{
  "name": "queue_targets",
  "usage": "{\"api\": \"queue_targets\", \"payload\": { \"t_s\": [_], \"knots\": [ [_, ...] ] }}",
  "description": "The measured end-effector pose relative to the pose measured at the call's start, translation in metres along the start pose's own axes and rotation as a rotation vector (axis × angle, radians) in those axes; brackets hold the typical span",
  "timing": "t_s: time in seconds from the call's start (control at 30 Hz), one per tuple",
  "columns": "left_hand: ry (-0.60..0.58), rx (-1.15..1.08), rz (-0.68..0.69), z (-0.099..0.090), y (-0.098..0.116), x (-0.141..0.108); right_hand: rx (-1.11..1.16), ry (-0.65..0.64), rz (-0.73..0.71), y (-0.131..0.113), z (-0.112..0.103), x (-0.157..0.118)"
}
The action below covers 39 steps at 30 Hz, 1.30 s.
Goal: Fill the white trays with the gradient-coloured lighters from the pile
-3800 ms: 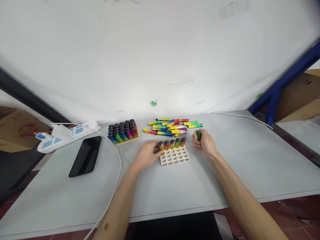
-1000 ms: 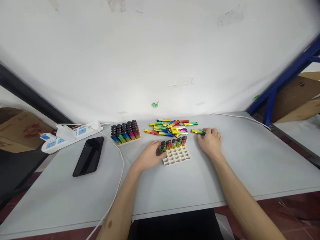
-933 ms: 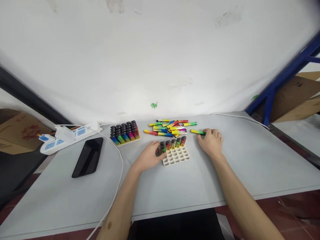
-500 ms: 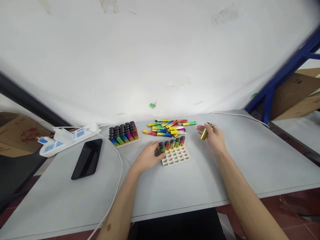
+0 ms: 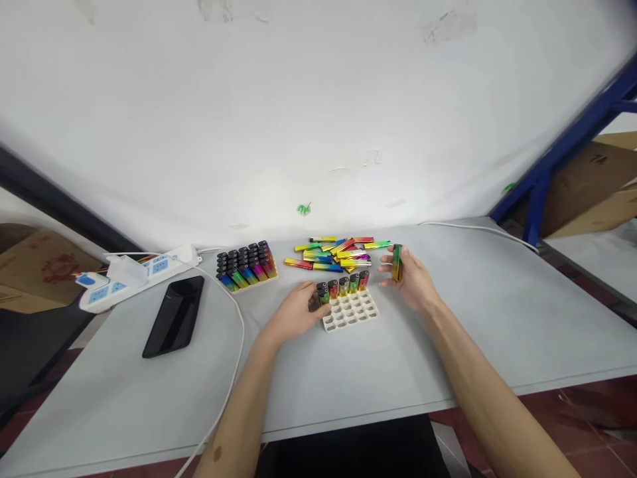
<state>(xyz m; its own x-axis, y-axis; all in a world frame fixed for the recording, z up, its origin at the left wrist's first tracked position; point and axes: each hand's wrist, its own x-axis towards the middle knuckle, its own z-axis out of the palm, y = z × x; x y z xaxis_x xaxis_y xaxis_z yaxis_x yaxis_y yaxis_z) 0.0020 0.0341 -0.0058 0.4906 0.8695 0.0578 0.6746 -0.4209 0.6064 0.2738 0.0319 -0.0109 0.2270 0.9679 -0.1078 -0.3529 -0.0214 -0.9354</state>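
Note:
My left hand (image 5: pixel 294 313) is closed around the left end of a white holed tray (image 5: pixel 351 324), thumb in front and fingers behind. Its thumb lies against a green lighter (image 5: pixel 324 296) standing in that end. Several shiny lighters (image 5: pixel 353 284) stand upright along the tray's back row; the front holes show bare. To the right of the tray, my right hand (image 5: pixel 414 279) pinches a green-and-gold lighter (image 5: pixel 397 264) above the table, held nearly upright, with some fingers spread behind it.
Behind the tray lies a loose pile of shiny coloured lighters (image 5: pixel 331 257). A second tray (image 5: pixel 257 285), packed with black-topped lighters, stands to the left. Further left are a black phone (image 5: pixel 174 317), a power strip (image 5: pixel 141 279) and a white cable (image 5: pixel 242 332). The wall (image 5: pixel 318 133) rises behind.
My right hand has moved left, closer to the tray, and its lighter has turned from tilted to nearly upright. My left hand stays in place at the tray.

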Motion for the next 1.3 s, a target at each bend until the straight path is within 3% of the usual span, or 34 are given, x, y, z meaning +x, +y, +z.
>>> {"api": "queue_targets", "payload": {
  "t_s": [0.2,0.4,0.83,0.97,1.13,1.3],
  "knots": [
    [0.004,0.014,0.004,0.001,-0.001,0.000,0.025,-0.106,0.055,-0.003,0.002,-0.004],
    [-0.011,0.034,0.008,0.001,-0.002,0.000,0.021,-0.066,0.171,0.002,0.001,0.000],
    [-0.023,0.025,0.012,0.001,-0.001,-0.001,-0.007,-0.046,0.126,0.008,0.005,-0.002],
    [-0.019,0.012,0.021,0.000,0.001,-0.001,-0.046,0.017,0.118,0.008,0.006,-0.003],
    [0.007,-0.003,0.009,0.000,0.003,0.000,-0.060,0.065,0.045,0.007,0.008,-0.005],
    [0.049,-0.028,0.014,0.005,0.000,0.002,-0.074,0.010,-0.053,0.006,0.006,-0.004]
  ]
}}
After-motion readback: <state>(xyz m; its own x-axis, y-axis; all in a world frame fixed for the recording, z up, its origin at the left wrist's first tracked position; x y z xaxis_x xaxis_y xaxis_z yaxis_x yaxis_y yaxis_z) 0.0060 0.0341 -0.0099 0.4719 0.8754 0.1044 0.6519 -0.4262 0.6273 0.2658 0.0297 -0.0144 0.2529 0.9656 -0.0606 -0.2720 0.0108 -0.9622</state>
